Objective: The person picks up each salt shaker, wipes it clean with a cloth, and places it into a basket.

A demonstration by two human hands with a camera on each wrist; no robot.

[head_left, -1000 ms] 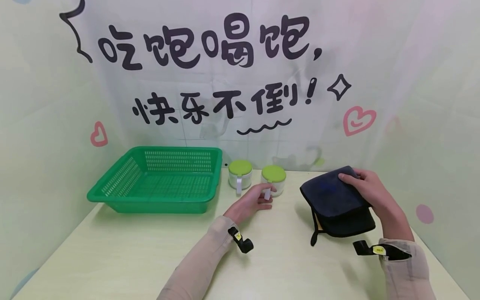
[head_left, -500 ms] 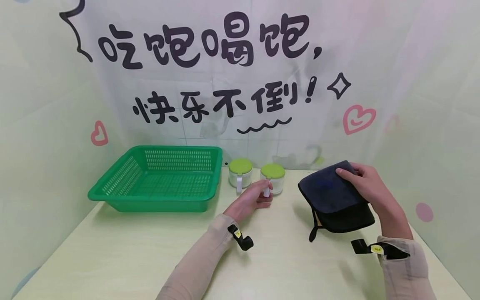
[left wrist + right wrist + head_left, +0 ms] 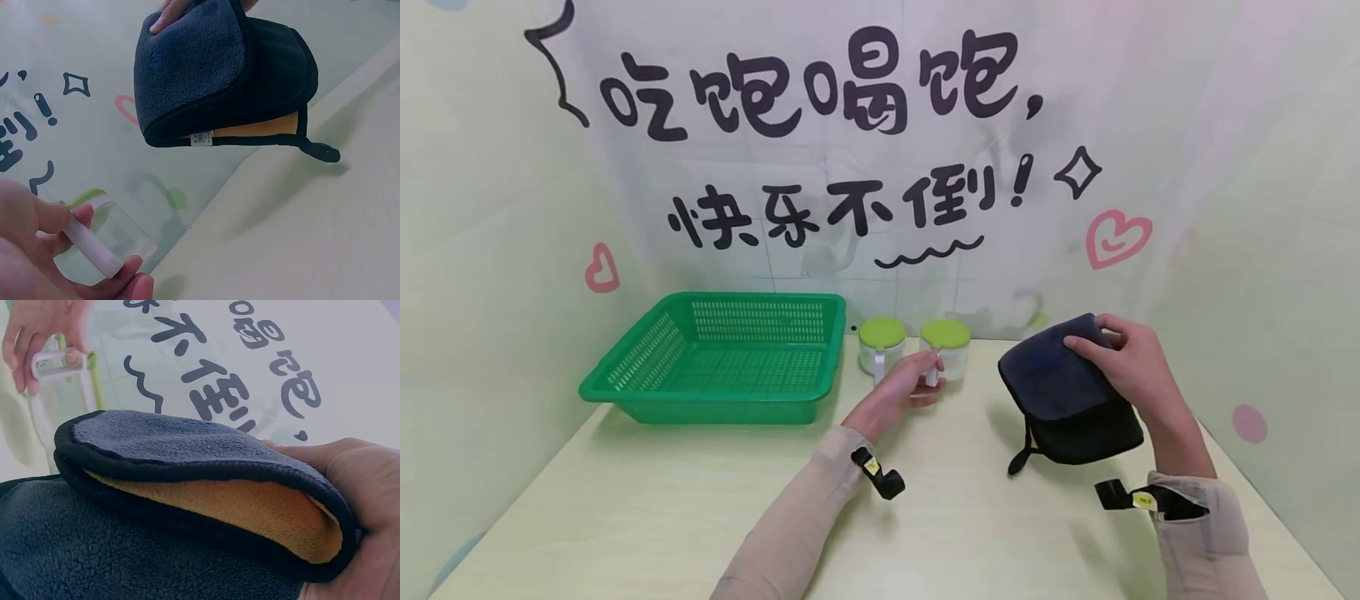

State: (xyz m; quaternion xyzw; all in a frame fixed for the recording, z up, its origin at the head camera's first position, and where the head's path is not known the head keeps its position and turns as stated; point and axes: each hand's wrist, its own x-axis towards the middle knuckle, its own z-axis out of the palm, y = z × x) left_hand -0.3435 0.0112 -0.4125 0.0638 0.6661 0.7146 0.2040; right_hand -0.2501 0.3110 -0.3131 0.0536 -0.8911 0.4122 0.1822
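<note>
Two clear jars with green lids stand at the back of the table; the left jar (image 3: 881, 343) is untouched. My left hand (image 3: 927, 377) pinches the white handle (image 3: 94, 245) of the right jar (image 3: 945, 343), thumb and fingers curled round it. My right hand (image 3: 1097, 335) grips a folded dark blue cloth (image 3: 1060, 392) by its far edge, fingers on top and thumb behind. The cloth (image 3: 156, 487) shows a yellow inner side between its folds, and a black loop (image 3: 319, 150) hangs from it. In the right wrist view the left hand (image 3: 44, 331) is seen on the handle.
A green slotted plastic basket (image 3: 647, 387) sits at the back left of the pale table (image 3: 662, 500). A printed backdrop with black characters and pink hearts (image 3: 1116, 237) walls off the back and sides.
My left hand's fingers have crept up and closed round the right jar's handle. My right hand has drawn the cloth slightly back and up.
</note>
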